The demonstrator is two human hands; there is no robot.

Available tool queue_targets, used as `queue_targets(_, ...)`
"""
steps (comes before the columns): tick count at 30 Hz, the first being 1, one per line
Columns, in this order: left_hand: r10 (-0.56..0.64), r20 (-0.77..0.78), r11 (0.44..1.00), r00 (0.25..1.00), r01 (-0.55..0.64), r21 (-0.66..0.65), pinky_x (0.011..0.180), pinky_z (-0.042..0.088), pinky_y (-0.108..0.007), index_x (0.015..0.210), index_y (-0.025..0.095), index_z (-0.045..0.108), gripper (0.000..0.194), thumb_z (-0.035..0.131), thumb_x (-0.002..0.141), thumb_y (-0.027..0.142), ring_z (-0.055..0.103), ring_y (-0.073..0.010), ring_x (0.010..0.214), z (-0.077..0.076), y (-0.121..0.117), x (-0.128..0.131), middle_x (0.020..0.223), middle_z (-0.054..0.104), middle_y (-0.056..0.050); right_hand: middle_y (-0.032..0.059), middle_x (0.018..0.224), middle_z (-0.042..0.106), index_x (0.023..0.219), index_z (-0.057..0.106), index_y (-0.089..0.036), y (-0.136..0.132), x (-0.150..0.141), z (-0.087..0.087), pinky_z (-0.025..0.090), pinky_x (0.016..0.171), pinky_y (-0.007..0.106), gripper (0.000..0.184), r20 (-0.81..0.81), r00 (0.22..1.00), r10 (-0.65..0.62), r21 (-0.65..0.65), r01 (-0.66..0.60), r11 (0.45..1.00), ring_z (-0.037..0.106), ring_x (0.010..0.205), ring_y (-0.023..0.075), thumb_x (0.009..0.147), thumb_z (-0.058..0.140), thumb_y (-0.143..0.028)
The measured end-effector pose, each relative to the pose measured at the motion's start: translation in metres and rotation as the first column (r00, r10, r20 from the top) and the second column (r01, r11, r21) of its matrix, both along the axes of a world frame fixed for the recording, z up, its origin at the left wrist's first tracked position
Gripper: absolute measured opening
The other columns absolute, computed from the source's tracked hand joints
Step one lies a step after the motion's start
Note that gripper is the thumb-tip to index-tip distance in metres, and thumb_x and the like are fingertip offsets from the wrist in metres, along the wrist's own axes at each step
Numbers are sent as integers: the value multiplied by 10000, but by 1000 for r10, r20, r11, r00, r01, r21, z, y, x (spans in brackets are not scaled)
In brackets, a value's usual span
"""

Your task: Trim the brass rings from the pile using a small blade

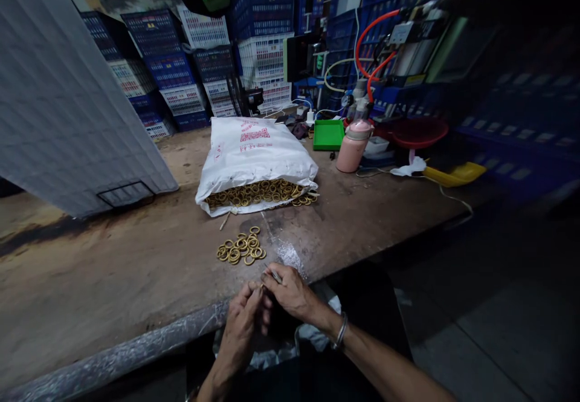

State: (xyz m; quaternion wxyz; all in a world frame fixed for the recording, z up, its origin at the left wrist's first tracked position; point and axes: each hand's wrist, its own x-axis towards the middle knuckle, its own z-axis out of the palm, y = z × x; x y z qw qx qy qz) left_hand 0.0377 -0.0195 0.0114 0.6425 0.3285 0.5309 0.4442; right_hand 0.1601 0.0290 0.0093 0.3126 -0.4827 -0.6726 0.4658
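Both my hands meet at the table's front edge. My left hand is closed, thumb and forefinger pinching a small brass ring that is mostly hidden by the fingertips. Closed round a slim grey metal tool, my right hand has its fingertips against the ring; the tool's kind cannot be made out. Just beyond the hands lies a loose pile of brass rings. Behind it, a white woven sack rests on its side, its mouth towards me and full of similar rings.
The wooden table has a worn front edge. A tall white wrapped panel stands at left. Behind the sack are a green tray, a pink bottle and a yellow scoop. Stacked blue and white crates line the back.
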Motion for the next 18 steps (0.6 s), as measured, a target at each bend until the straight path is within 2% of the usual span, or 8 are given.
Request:
queue_targets(3, 22, 98, 999, 995, -19, -31, 378, 326, -165, 764, 162, 499, 291, 576, 707, 437, 437, -55, 426, -2, -1, -1, 606, 525, 31, -49, 515, 462, 654, 500, -162, 0, -1, 1, 312, 504, 190, 249, -1, 999, 34, -16, -34, 999, 405, 505, 78, 829, 389, -299)
queue_targets(6, 73, 107, 997, 992, -69, -45, 383, 340, -162, 748, 170, 480, 304, 610, 677, 435, 439, -51, 425, -2, -2, -1, 598, 524, 42, -28, 562, 510, 694, 508, -164, 1, 0, 1, 328, 526, 192, 237, 26, 1000, 9, 4, -10, 1000, 447, 528, 87, 839, 355, -273)
queue_targets(9, 122, 77, 992, 990, -118, -50, 397, 351, -163, 755, 185, 464, 329, 623, 655, 454, 453, -52, 429, -2, -2, -2, 608, 536, 49, -17, 623, 550, 784, 524, -181, -1, 3, -1, 332, 556, 191, 142, 139, 990, 31, 91, -44, 995, 487, 570, 99, 796, 383, -192)
queue_targets(12, 113, 26, 993, 993, -112, -31, 404, 349, -169, 738, 188, 458, 332, 602, 664, 478, 449, -54, 417, -1, -1, -2, 574, 520, 54, -15, 666, 572, 834, 533, -203, -4, 5, -1, 320, 583, 195, 208, 298, 949, 102, 165, -156, 974, 509, 613, 112, 701, 412, -98)
queue_targets(18, 71, -50, 994, 996, -66, 84, 397, 329, -178, 696, 183, 455, 333, 574, 680, 493, 408, -54, 371, -3, 2, 0, 486, 499, 60, 1, 729, 600, 842, 526, -211, -6, 5, -2, 298, 579, 210, 229, 442, 885, 148, 181, -249, 951, 538, 665, 136, 667, 420, -107)
